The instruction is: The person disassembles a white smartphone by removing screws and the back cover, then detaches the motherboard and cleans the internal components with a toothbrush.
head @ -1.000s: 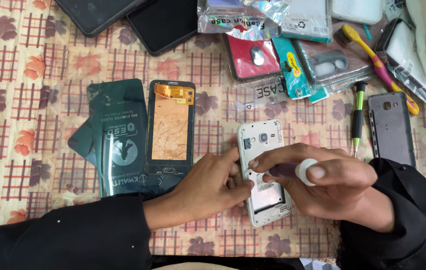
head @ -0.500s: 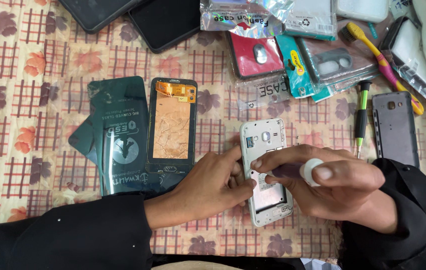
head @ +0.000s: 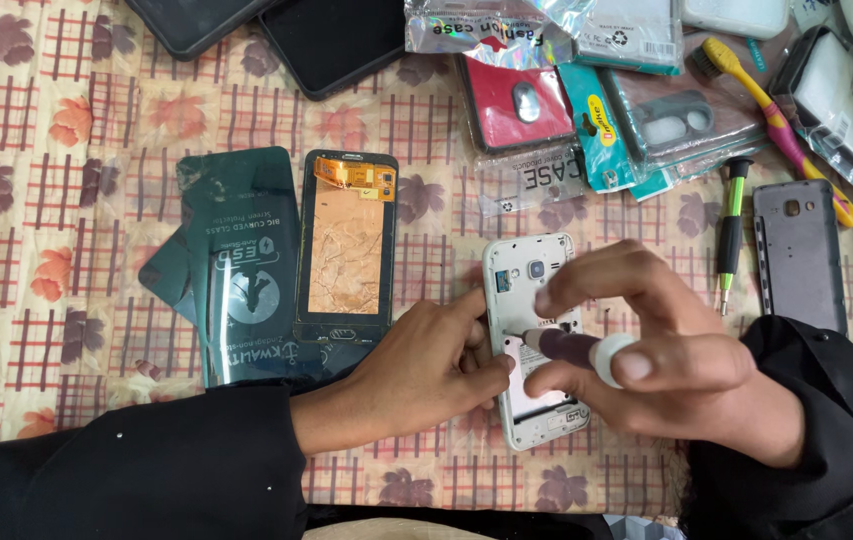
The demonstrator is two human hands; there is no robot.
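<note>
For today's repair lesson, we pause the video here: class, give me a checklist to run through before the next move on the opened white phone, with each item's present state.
1. Left hand steadies the white phone at its left edge: ok.
2. Right hand grips the dark-handled screwdriver by its shaft: ok.
3. Screwdriver tip seated in a screw: cannot tell, the tip is too small to see.
4. Phone lies flat on the patterned tablecloth: ok.
5. Detached screen panel lies apart from the hands: ok.
6. Spare green screwdriver and grey back cover lie beside the right hand: ok.
</note>
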